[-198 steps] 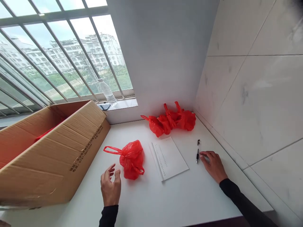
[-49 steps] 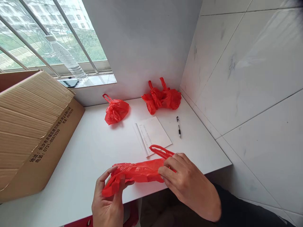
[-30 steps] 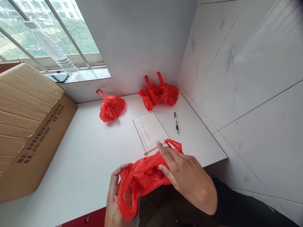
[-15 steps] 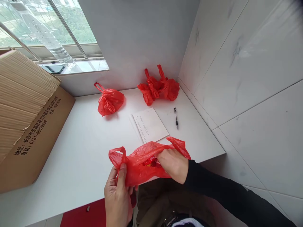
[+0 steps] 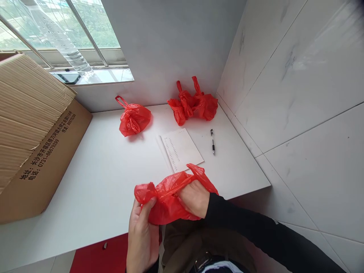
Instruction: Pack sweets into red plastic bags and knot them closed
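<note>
A red plastic bag (image 5: pixel 167 208) is held at the table's front edge, its mouth partly open. My left hand (image 5: pixel 143 227) pinches the bag's left side just below one handle, thumb on top. My right hand (image 5: pixel 195 197) reaches into the mouth; its fingers are hidden inside the bag, so what they hold, if anything, does not show. The bag's other handle (image 5: pixel 197 170) sticks up behind my right wrist. Only a small bit of the contents shows beside the right hand, too little to name.
On the white table (image 5: pixel 113 163) lie a notebook (image 5: pixel 184 148) and a pen (image 5: pixel 213 147). Tied red bags (image 5: pixel 135 119) stand along the wall, with more bags (image 5: pixel 196 106) in the corner. A cardboard box (image 5: pixel 42 151) is at left; a water bottle (image 5: pixel 76 60) and a phone (image 5: pixel 69 78) rest on the sill.
My right hand has moved left and deeper into the bag. The bag's mouth has narrowed, and the red wrapped contents seen earlier are now mostly covered.
</note>
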{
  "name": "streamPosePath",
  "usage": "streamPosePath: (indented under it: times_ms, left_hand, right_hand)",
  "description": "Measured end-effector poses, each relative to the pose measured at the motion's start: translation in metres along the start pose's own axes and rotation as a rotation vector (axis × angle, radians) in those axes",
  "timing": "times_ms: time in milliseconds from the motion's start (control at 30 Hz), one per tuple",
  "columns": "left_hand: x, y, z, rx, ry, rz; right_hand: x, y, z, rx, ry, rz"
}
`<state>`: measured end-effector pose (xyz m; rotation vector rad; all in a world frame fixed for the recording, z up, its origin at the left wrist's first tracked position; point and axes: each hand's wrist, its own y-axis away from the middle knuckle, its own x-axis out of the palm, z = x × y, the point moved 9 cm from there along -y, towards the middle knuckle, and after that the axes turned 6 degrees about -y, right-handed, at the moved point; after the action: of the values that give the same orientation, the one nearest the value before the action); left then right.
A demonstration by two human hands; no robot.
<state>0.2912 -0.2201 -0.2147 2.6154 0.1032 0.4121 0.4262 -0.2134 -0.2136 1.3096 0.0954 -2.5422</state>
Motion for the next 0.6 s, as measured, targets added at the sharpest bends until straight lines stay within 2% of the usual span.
streamPosePath:
  times_ms: [100, 200, 367, 500, 600]
  left_hand:
    - [-0.007, -0.002, 0.002, 0.017, -0.033, -0.026]
    - [-0.013, -0.001, -0.003, 0.093, -0.129, -0.031]
    - [-0.017, 0.002, -0.012, 0.151, -0.32, -0.038]
    - [-0.015, -0.002, -0.009, 0.071, -0.181, -0.075]
    - [-0.018, -0.006, -0.009, 0.038, -0.084, -0.137]
  right_hand:
    - [-0.002, 0.001, -0.003, 0.038, 0.026, -0.065]
    - [-0.006, 0.001, -0.002, 0.096, 0.009, -0.1]
    - [-0.016, 0.005, -0.007, 0.188, -0.03, -0.088]
    - [-0.018, 0.008, -0.017, 0.288, -0.038, -0.051]
    - [-0.012, 0.006, -0.016, 0.263, -0.058, -0.002]
